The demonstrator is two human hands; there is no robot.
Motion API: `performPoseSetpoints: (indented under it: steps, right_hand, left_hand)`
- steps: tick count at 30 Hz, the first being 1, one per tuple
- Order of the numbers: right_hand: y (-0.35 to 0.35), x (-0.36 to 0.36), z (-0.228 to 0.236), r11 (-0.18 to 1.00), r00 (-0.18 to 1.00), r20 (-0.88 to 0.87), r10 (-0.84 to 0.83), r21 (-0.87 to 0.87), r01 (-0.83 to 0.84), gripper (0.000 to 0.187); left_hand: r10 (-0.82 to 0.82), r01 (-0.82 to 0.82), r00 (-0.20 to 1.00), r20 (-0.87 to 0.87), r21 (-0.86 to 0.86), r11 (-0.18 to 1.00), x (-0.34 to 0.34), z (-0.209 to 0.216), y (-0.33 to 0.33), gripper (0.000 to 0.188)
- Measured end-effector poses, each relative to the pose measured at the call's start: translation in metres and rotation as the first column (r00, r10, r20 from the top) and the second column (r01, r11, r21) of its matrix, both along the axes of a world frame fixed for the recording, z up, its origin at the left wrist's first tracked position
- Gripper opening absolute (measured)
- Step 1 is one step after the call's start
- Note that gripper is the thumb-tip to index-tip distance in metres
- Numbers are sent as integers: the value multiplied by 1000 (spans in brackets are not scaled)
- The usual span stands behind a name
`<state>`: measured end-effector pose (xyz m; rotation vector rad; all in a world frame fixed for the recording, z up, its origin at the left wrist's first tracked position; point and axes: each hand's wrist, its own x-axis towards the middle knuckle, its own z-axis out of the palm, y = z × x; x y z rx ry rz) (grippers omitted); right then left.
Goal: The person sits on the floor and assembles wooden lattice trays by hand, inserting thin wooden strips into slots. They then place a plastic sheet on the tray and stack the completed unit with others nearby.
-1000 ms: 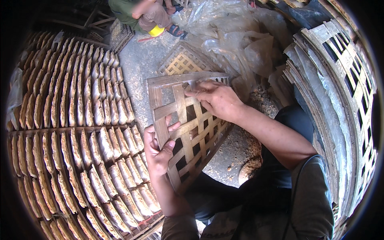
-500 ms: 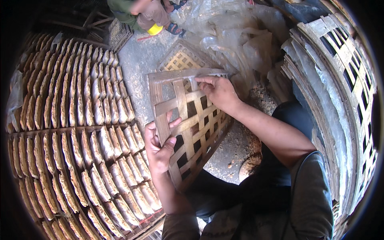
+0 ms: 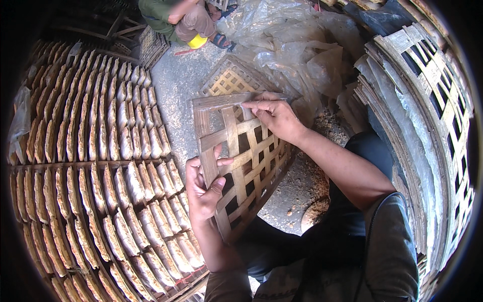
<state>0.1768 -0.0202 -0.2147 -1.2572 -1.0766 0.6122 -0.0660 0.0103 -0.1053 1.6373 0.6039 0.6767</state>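
Note:
A woven bamboo lattice tray (image 3: pixel 203 122) with a flat wooden frame stands tilted in front of me. My left hand (image 3: pixel 204 195) is closed round its left frame bar, thumb on the near face and fingers reaching through the lattice gaps. At the far edge of the same tray, the thumb and fingers of my right hand (image 3: pixel 279 120) are pinched together on the frame where a bamboo slat meets it. Its fingers partly cover that slat's end. Behind the tray, another bamboo tray (image 3: pixel 232 80) lies on the floor.
Rows of whitish, brown-edged slabs (image 3: pixel 132 181) fill wooden racks on the left. Stacked lattice trays (image 3: pixel 427 75) with plastic sheets curve along the right. Crumpled clear plastic (image 3: pixel 302 55) lies ahead. A co-worker (image 3: pixel 193 22) sits at the far left. Crumbs litter the floor (image 3: pixel 173 100).
The tray and my left hand have shifted slightly right. My right hand's fingers have drawn closer together at the frame's far edge.

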Motion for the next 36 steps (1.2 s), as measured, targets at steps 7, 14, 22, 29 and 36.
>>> performPoseSetpoints:
  steps: [7,14,22,29,36]
  right_hand:
    - [9,-12,-11,982,904,-392,169,-6,-186,29]
    - [12,-19,8,971,864,-450,228,38,-236,29]
    - [13,-21,-3,961,892,-439,108,-183,-207,15]
    - [19,-27,-17,988,917,-395,54,-113,-107,14]
    - [23,-19,-47,911,875,-333,-350,-340,234,8]
  left_hand:
    - [21,-21,1000,5,-34,999,0,3,2,52]
    - [55,-55,998,-11,-70,996,-1,8,0,49]
    - [27,-27,1000,3,-53,998,3,7,5,49]
    - [30,-30,1000,0,-49,998,4,7,6,48]
    - [14,-14,1000,-5,-44,999,6,7,6,50]
